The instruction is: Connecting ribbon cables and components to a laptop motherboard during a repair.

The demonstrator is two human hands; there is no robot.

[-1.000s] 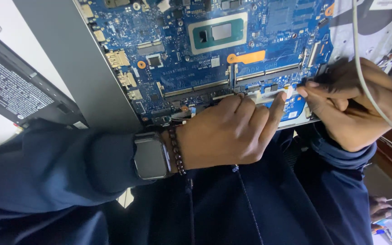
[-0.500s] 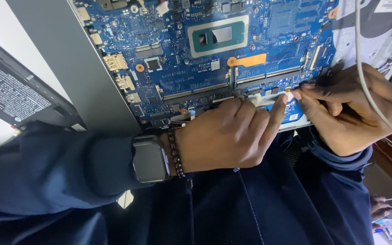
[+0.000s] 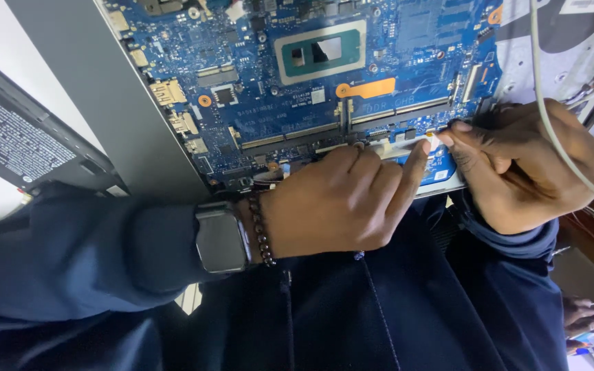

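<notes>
Both hands, left hand [image 3: 342, 203] and right hand [image 3: 524, 165], pinch the white ribbon cable [image 3: 397, 146] between them.

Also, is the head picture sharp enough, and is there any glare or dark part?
Head view: the blue circuit board is sharp and evenly lit, with glare on its processor chip; left hand and right hand are clear; the dark blue clothing below lies in shadow.

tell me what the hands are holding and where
Both hands pinch a flat white ribbon cable on the blue circuit board: left hand at its middle, right hand at its right end.
</notes>
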